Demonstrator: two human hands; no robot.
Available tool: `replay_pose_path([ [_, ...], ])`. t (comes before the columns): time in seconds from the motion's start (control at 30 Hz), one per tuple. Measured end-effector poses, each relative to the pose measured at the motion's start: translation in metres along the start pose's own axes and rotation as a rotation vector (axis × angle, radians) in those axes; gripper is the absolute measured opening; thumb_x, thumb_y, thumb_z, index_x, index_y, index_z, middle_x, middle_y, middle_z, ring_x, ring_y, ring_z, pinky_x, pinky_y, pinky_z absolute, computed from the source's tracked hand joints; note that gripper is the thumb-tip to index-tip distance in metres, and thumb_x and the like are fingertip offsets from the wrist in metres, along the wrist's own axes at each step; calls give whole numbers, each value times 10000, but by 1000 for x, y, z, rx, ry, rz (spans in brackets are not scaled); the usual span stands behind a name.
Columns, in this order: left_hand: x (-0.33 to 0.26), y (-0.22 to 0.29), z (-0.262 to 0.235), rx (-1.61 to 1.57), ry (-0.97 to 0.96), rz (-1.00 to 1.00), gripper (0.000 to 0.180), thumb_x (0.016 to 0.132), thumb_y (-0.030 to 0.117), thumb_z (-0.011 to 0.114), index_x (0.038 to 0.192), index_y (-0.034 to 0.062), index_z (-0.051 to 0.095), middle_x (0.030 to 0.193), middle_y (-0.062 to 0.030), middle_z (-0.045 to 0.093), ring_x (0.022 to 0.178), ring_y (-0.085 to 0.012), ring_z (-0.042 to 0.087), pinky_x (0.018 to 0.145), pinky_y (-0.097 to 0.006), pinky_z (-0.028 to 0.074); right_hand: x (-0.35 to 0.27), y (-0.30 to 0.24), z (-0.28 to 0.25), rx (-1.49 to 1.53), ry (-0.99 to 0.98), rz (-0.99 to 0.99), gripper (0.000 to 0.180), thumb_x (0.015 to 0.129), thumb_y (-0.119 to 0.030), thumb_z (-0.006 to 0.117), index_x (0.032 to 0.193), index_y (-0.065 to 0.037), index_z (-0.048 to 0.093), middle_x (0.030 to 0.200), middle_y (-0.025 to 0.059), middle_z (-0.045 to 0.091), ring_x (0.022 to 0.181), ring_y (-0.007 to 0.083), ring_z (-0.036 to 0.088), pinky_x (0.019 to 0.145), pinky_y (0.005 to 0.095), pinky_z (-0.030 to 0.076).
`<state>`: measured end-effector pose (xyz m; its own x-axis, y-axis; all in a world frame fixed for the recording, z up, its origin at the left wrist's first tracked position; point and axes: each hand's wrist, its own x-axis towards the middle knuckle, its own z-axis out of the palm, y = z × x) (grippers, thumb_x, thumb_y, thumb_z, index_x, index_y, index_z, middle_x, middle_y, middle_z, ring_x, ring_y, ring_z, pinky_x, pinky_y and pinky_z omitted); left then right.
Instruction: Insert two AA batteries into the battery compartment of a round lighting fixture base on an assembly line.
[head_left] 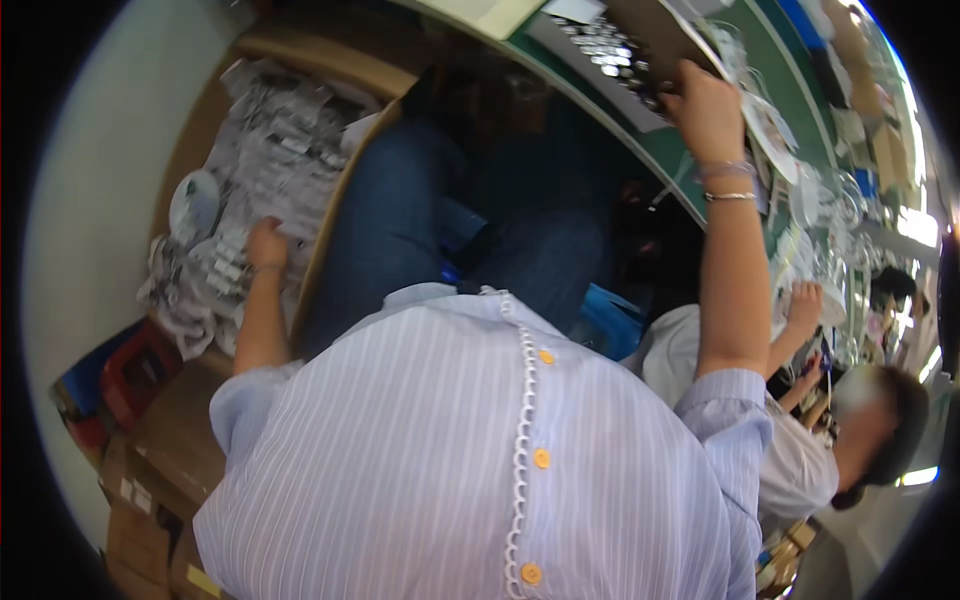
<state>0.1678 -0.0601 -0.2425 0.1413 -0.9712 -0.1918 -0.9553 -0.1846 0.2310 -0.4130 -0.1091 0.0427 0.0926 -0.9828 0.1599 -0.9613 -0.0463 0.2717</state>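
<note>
On my left, an open cardboard box [322, 225] holds a heap of clear plastic bags [285, 140] with small pale or silvery pieces in them. My left hand [266, 243] is over this heap, its fingers curled in; whether they grip a bag is hidden. At the upper right, my right hand [708, 115] reaches to a bench, fingers bent and closed at the edge of a cardboard tray [655, 35]. Shiny small metal pieces [610, 50] lie beside its fingertips. What those fingers pinch, if anything, cannot be made out.
A round whitish disc [194, 207] lies at the heap's left edge. The green-topped bench [770, 55] carries clear plastic bags along its right part. A co-worker [800, 460] sits close on my right, hands at the bench. A red case [140, 370] and more cartons stand lower left.
</note>
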Motion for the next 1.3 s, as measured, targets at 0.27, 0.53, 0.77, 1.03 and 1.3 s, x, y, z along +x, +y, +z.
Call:
replay_pose_path([
  [0.27, -27, 9, -14, 182, -86, -4, 232, 720, 112, 504, 906, 80, 640, 938, -162, 597, 942, -329, 545, 808, -427, 435, 2, -4, -6, -67, -40, -96, 273, 688, -184, 667, 925, -76, 587, 853, 117, 621, 792, 309, 598, 660, 411, 446],
  [0.53, -8, -10, -28, 543, 321, 22, 269, 706, 174, 533, 940, 55, 594, 944, -147, 568, 936, -304, 517, 832, -431, 400, 3, -10, -8, -137, -70, -123, 174, 668, -179, 675, 766, -55, 603, 750, 128, 599, 715, 303, 602, 627, 407, 466],
  [0.77, 19, -15, -61, 439, 14, -466, 461, 822, 394, 522, 1094, 24, 560, 1122, -179, 546, 1057, -324, 522, 879, -439, 413, -5, -16, -6, -140, 66, -43, 129, 655, -193, 668, 685, -83, 607, 709, 85, 584, 721, 262, 587, 666, 384, 432],
  [1.03, 57, -27, -72, 349, -234, -604, 292, 813, 236, 510, 1029, 86, 636, 1108, -118, 596, 1014, -307, 576, 845, -437, 433, 6, -17, -10, -143, 11, -130, 10, 657, -79, 585, 659, -86, 578, 736, 90, 585, 714, 258, 579, 652, 378, 436],
  [1.3, 67, -53, -65, 177, -240, -674, 371, 749, 256, 573, 1053, 46, 616, 1101, -160, 590, 1019, -326, 568, 813, -435, 449, 13, -10, 0, 273, -77, -125, 138, 681, -50, 558, 793, -46, 639, 798, 142, 600, 789, 312, 586, 745, 402, 466],
])
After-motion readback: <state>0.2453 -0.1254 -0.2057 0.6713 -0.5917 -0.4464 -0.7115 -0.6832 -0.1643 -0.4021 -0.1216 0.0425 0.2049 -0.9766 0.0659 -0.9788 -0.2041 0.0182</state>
